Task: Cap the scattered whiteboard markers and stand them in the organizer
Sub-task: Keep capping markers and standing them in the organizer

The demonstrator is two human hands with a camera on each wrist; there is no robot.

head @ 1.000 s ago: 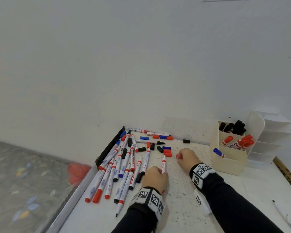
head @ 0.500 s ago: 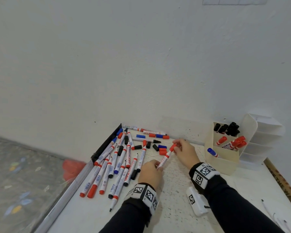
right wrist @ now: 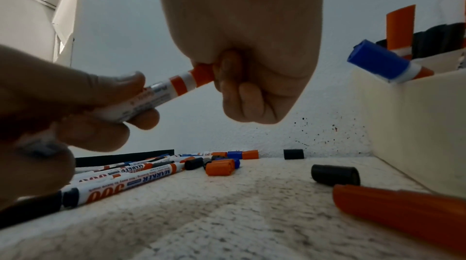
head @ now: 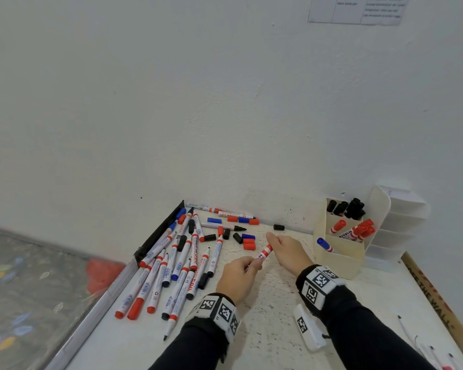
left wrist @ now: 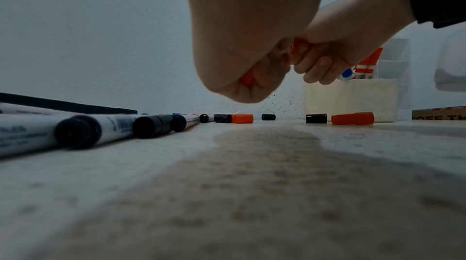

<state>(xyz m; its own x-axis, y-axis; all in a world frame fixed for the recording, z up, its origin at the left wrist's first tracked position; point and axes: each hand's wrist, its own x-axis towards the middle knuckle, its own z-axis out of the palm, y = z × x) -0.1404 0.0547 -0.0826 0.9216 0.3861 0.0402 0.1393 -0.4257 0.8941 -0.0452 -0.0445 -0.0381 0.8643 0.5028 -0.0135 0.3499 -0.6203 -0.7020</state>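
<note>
Carefully, left of the organizer (head: 340,260), our left hand (head: 238,276) gripped the red marker (head: 263,254) while our right hand (head: 288,249), pinching its cap, needed a straight push.

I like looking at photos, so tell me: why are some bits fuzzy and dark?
Left wrist view: the nearest markers are blurred, and the left hand throws a big dark shadow on the table. Right wrist view: the left hand is dim and soft, the red cap up close is fuzzy. Head view: sharp, evenly lit, edges bent.
</note>
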